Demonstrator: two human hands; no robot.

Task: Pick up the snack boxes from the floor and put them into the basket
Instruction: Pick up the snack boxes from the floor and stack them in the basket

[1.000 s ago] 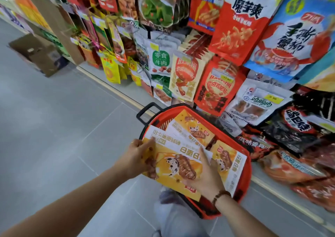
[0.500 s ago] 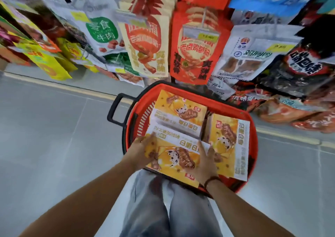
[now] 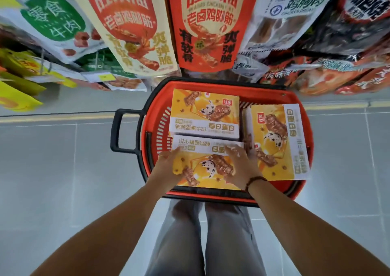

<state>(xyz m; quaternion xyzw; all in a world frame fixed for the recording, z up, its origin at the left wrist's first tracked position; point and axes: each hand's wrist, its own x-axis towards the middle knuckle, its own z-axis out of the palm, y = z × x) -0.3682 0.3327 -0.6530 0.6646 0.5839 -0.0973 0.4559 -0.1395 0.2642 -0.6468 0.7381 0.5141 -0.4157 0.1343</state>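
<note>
A red basket (image 3: 160, 128) with a black rim stands on the grey floor in front of me. Three yellow-and-white snack boxes lie flat in it. One box (image 3: 204, 115) is at the far side and a second box (image 3: 276, 140) lies along the right side. The third box (image 3: 209, 166) sits at the near side, level with the others. My left hand (image 3: 167, 167) holds this near box by its left edge. My right hand (image 3: 240, 168), with a bead bracelet on the wrist, lies flat on the box's right part with fingers spread.
The basket's black handle (image 3: 118, 132) sticks out to the left. Racks of hanging snack bags (image 3: 206, 26) fill the space just beyond the basket. My legs in grey trousers (image 3: 206, 237) are below the basket. Grey tile floor (image 3: 63, 180) stretches to both sides.
Both hands have lowered the near box down into the basket beside the other two. My view has swung to look straight down over the basket.
</note>
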